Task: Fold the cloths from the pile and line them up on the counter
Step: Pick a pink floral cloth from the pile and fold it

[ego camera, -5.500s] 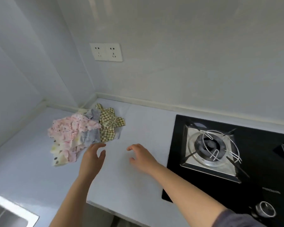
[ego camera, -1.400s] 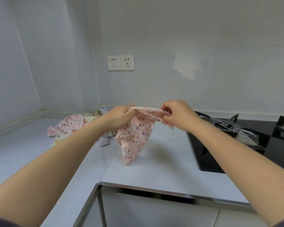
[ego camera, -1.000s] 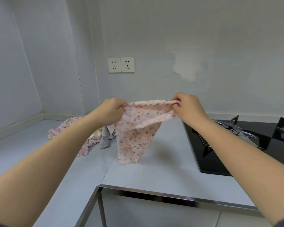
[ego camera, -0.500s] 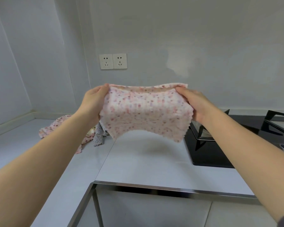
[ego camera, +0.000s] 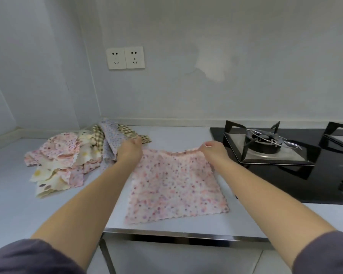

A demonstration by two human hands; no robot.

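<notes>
The pink cloth (ego camera: 174, 182) lies flat on the desk (ego camera: 18, 210) beside the pile (ego camera: 67, 157), the left hand (ego camera: 130, 150) and right hand (ego camera: 214, 150) pinching its far corners, so the first fold probably comes next: far edge onto near edge.

Head camera, 1 view: looks forward-down over counter (ego camera: 18, 204) corner, close above forearms, facing wall.

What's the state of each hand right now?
Left hand: grips the pink floral cloth at its far left corner.
Right hand: pinches its far right corner.
</notes>
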